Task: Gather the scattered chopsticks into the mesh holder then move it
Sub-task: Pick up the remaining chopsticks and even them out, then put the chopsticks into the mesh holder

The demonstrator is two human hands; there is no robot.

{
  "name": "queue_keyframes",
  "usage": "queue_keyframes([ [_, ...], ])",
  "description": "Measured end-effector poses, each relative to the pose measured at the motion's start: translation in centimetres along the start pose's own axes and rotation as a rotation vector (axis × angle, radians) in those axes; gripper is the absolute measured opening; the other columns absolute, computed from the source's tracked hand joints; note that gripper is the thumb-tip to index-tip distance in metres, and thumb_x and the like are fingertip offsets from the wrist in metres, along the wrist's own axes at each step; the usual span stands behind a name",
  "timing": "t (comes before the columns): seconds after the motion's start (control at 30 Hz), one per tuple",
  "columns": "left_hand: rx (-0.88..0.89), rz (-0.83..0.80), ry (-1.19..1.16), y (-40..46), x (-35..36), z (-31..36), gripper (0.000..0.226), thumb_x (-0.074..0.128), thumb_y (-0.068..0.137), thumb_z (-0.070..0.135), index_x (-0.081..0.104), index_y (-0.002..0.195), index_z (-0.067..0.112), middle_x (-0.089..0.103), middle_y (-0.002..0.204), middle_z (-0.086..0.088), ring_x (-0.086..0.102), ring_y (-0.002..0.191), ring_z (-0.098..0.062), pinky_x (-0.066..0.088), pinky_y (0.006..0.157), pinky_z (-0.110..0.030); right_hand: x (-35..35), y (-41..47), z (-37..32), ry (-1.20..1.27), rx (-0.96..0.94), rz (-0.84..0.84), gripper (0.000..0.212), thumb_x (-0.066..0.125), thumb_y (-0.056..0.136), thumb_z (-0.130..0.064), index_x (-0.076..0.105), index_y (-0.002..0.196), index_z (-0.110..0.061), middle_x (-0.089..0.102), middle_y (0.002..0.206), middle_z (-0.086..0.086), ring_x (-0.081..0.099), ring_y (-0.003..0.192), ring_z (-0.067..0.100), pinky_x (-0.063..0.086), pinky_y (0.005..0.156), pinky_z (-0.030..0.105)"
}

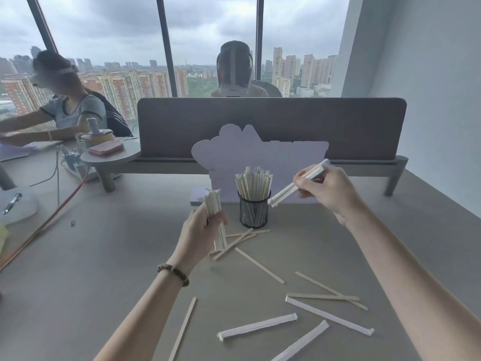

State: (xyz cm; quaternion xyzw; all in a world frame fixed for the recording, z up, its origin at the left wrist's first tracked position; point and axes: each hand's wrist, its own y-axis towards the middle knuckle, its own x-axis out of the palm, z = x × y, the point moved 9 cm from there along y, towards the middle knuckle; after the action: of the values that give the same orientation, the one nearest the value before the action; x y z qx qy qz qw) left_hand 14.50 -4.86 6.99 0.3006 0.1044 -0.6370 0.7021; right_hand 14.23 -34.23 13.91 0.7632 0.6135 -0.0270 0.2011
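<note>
A black mesh holder (253,212) stands upright mid-table, packed with chopsticks (253,185). To the left of the holder, my left hand (201,231) grips a bundle of paper-wrapped chopsticks (216,212) held upright. My right hand (329,190) is raised to the right of the holder and holds wrapped chopsticks (296,185), their lower end slanting down toward the holder's rim. Bare wooden chopsticks (259,265) and wrapped chopsticks (257,327) lie scattered on the grey table (104,256) in front of the holder and at the near right.
A pale cut-out board (234,155) stands right behind the holder, in front of a grey desk divider (270,126). A round stand (112,155) with small items and cables sits at the left. Two people sit beyond, one at the left (67,100).
</note>
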Motion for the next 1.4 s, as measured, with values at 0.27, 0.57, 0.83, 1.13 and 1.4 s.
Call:
queue_keyframes([
  [0.27,-0.111,-0.116,-0.171,1.9,1.4,-2.9,0.023,0.054,0.1,0.025,0.07,0.085,0.019,0.073,0.091,-0.005,0.063,0.083,-0.025,0.051,0.081,-0.039,4.6,6.7,-0.5,-0.18,0.051,-0.077,0.01,0.076,0.087,-0.013,0.073,0.09,-0.005,0.074,0.084,0.015,0.071,0.064,0.02,0.061,0.071,0.029],
  [0.57,-0.113,-0.19,-0.16,2.9,2.2,-4.1,0.021,0.056,0.1,0.02,0.069,0.083,0.018,0.076,0.09,-0.003,0.06,0.061,0.004,0.05,0.069,-0.018,7.9,9.4,1.9,-0.503,0.127,-0.174,0.022,0.074,0.081,-0.02,0.071,0.086,0.002,0.077,0.072,0.011,0.075,0.065,0.015,0.035,0.039,0.007],
  [0.83,-0.081,-0.264,-0.051,2.5,2.9,-4.1,0.012,0.059,0.09,0.032,0.067,0.083,0.026,0.074,0.089,0.001,0.065,0.082,-0.018,0.052,0.082,-0.04,9.2,9.9,3.3,-0.65,0.054,-0.216,0.039,0.081,0.069,-0.031,0.05,0.064,-0.009,0.047,0.074,0.007,0.041,0.068,0.022,0.027,0.052,0.029],
  [1.13,0.045,-0.268,0.059,2.3,2.9,-2.1,0.024,0.059,0.092,0.033,0.066,0.087,0.011,0.071,0.091,-0.008,0.065,0.088,-0.025,0.051,0.082,-0.041,9.8,9.0,4.0,-0.338,0.024,-0.252,0.03,0.078,0.084,-0.037,0.065,0.09,-0.011,0.054,0.076,-0.005,0.05,0.071,0.012,0.038,0.066,0.028],
  [1.4,0.159,-0.305,0.125,0.1,4.6,-0.7,0.027,0.067,0.092,0.027,0.057,0.082,0.004,0.051,0.079,0.002,0.048,0.068,-0.006,0.038,0.062,-0.014,10.4,9.0,5.6,-0.322,0.049,-0.234,0.044,0.059,0.097,-0.037,0.06,0.099,0.007,0.057,0.08,0.01,0.054,0.076,0.023,0.039,0.072,0.036],
])
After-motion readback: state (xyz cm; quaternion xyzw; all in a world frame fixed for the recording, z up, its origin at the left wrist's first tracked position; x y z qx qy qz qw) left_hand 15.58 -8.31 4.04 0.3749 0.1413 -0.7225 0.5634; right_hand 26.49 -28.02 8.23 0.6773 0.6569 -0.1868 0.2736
